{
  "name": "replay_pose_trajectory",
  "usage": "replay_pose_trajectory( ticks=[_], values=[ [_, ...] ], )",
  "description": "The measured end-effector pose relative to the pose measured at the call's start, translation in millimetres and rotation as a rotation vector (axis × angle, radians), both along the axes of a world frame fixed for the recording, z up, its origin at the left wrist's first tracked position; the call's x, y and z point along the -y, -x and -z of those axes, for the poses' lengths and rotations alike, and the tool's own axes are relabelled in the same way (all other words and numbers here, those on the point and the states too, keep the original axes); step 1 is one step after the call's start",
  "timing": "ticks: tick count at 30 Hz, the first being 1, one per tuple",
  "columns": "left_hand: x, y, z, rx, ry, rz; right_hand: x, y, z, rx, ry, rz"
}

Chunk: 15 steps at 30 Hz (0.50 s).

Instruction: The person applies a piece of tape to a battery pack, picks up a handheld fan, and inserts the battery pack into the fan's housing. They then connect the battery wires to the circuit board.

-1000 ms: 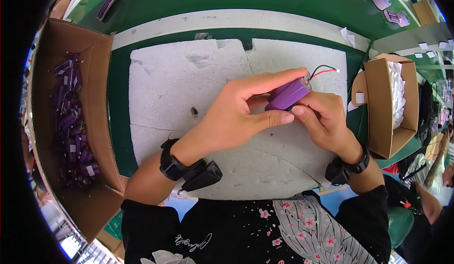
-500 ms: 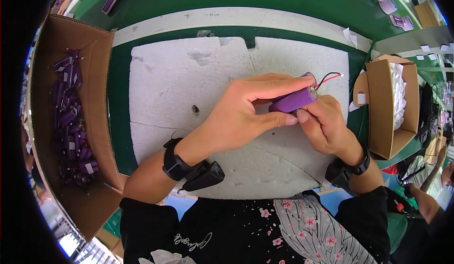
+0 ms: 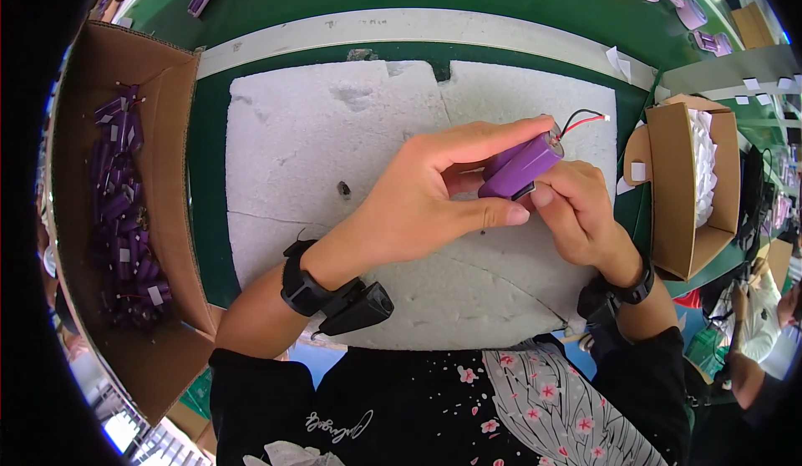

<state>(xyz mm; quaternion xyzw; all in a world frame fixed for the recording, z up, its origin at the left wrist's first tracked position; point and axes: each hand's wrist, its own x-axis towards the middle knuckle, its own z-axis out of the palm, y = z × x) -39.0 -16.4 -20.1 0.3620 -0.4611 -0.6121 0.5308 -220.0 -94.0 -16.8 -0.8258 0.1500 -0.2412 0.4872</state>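
1. While the left hand (image 3: 409,195) is pinching the purple battery pack (image 3: 526,167) between thumb and fingers, its wires (image 3: 582,122) are jutting beyond the fingertips.
2. The right hand (image 3: 582,211) is curling thumb and forefinger beside the pack; whether they are pinching anything, I cannot tell.
3. A foam board (image 3: 309,149) is lying beneath both hands' fingers.

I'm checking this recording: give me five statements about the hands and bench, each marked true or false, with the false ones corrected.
1. The left hand holds a purple pack. True.
2. The pack's wires are green and yellow. False: they are black and red.
3. The large box contains more purple packs. True.
4. The right hand is inside the large box. False: it is at the held pack.
5. The small box stands right of the foam. True.
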Motion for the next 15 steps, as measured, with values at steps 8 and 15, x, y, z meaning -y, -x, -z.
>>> replay_pose_trajectory(
  ticks=[8, 15],
  values=[
    [0.4, -1.4, -1.0, 0.05, 0.024, 0.004, 3.0, 0.6, -4.2, -0.07, 0.044, -0.03],
    [-0.1, -1.2, -0.9, 0.032, 0.005, -0.011, 0.0, 0.6, 1.1, -0.054, -0.028, 0.008]
  ],
)
